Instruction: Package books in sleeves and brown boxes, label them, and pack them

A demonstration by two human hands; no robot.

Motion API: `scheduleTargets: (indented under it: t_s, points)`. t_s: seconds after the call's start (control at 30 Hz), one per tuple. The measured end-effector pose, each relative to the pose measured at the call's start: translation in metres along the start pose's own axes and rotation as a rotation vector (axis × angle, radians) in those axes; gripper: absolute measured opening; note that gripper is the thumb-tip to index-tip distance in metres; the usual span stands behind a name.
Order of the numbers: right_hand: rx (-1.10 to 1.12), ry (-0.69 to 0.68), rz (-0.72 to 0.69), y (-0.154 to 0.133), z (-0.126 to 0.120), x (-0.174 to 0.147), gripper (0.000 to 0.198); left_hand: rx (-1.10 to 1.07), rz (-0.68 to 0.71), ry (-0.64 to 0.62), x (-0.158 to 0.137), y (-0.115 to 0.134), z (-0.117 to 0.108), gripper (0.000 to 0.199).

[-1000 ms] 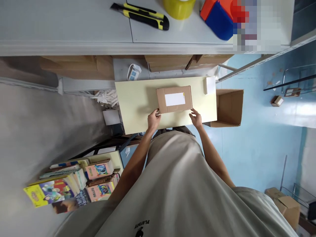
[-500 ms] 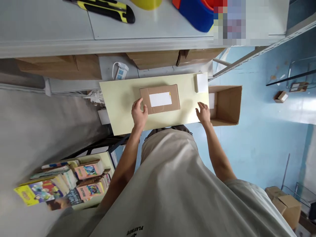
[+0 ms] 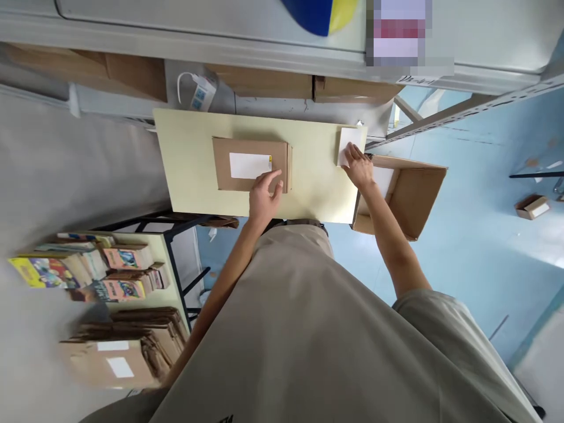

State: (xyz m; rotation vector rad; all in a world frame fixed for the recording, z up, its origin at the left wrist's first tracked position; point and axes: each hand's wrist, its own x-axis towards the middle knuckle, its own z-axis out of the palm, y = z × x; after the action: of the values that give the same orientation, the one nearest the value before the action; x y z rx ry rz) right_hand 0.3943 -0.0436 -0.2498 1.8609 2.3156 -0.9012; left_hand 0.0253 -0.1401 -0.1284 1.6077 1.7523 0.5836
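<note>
On the worktop [image 3: 312,200], a cardboard box [image 3: 251,147] is being overlapped by the left hand [image 3: 264,200], its grip loosely parted and empty, while a white pad [image 3: 347,135] near the right edge is being touched by the right hand [image 3: 359,169], whose hold cannot be told. Should the pad be pushed sideways, a fall toward the open carton [image 3: 414,194] is being risked. No legible words are being shown on the box's label [image 3: 244,166], only a blurred code, perhaps starting "D3", on the shelf tag [image 3: 416,80].
</note>
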Motion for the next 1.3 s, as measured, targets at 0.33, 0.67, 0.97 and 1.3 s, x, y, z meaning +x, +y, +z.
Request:
scheduleTargets:
  t_s: [0.33, 0.67, 0.97, 1.3]
  points:
    - [-0.054, -0.077, -0.032, -0.012, -0.024, -0.012, 0.041, 0.015, -0.049, -0.069, -0.004, 0.026, 0.007, 0.034]
    - [-0.114, 0.12, 0.054, 0.0, -0.062, 0.013, 0.048, -0.058, 0.015, -0.162, 0.01, 0.046, 0.033, 0.032]
    - [-0.026, -0.064, -0.118, 0.035, -0.037, 0.073, 0.078, -0.071, 0.016, -0.214, 0.015, 0.054, 0.047, 0.034]
    - [-0.201, -0.09, -0.074, 0.018, -0.04, 0.086, 0.072, -0.115, 0.017, -0.2, 0.008, 0.04, 0.049, 0.034]
